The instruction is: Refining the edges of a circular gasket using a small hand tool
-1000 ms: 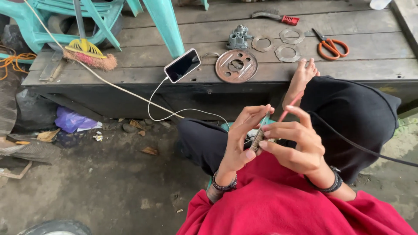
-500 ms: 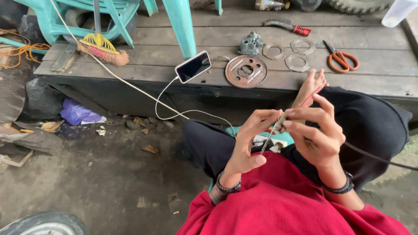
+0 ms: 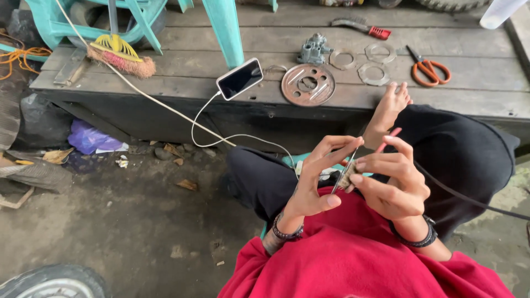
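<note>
Close above the red-shirted lap, both hands work together on one small part. The left hand (image 3: 312, 182) curls its fingers narrowly around a thin metal tool (image 3: 343, 171) that stands tilted between the two hands, thumb and forefinger pinching near its lower end. The right hand (image 3: 395, 179) holds a small greyish metal piece (image 3: 348, 177) against that tool, forefinger stretched over the top, the other fingers folded in. A red handle (image 3: 388, 139) pokes up just behind the right hand; whether the hand grips it I cannot tell.

Beyond the hands, a bare foot (image 3: 389, 107) rests against the edge of the wooden tabletop (image 3: 475, 94). On the tabletop, left of the foot, lies a round rusty disc with holes (image 3: 308, 84), and just left of the disc a phone (image 3: 239, 78) on a white cable (image 3: 210, 129) that hangs down toward the ground. Behind the disc sit a small grey metal housing (image 3: 313, 51) and several flat ring gaskets (image 3: 373, 73). Right of the gaskets lie orange-handled scissors (image 3: 426, 68). Far left of the disc, a hand brush with a yellow holder (image 3: 118, 54) lies near a teal plastic chair leg (image 3: 225, 30).
</note>
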